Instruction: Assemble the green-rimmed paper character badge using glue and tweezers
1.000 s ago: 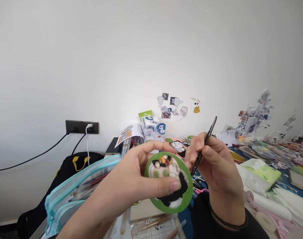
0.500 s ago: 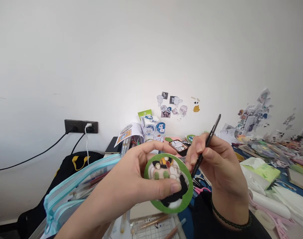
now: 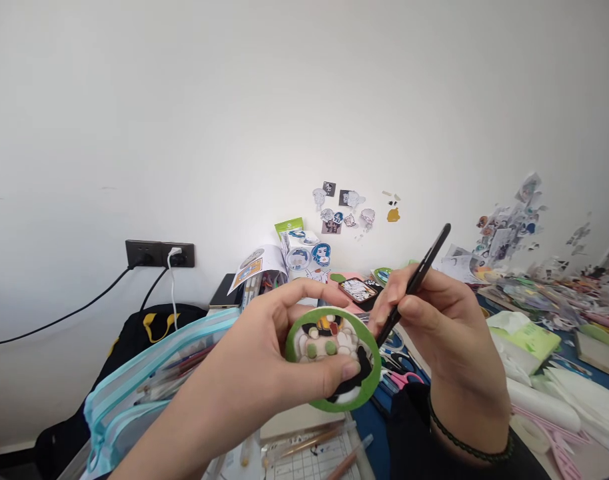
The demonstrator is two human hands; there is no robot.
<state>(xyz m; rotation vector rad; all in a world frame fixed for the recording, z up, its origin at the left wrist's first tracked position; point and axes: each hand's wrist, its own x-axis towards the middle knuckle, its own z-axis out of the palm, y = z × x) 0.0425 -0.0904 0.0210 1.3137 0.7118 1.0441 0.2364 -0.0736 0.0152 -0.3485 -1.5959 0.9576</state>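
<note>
My left hand point(image 3: 289, 353) grips a round, green-rimmed felt badge point(image 3: 372, 383), thumb across its face and fingers behind it. Layered black, white, green and orange felt-like pieces form a figure on the badge. In my right hand point(image 3: 434, 320) is a slim black tool point(image 3: 429, 260) held like a pen; I cannot tell whether it is tweezers or a knife. Its lower end meets the right edge of the badge, and the tip is hidden there. Just below, pink-handled scissors point(image 3: 403, 379) lie on the blue table.
A light-blue clear pencil case point(image 3: 104, 400) with pens stands at left, before a black bag point(image 3: 134, 333). A green tissue pack point(image 3: 527, 340) and white roller point(image 3: 549, 403) lie at right. Several pens rest on a gridded sheet point(image 3: 299, 463). Paper cutouts point(image 3: 352, 217) are stuck to the wall.
The badge has moved slightly up and left, tilting back a little. My right hand has brought the black tool's lower end closer, to the badge's edge.
</note>
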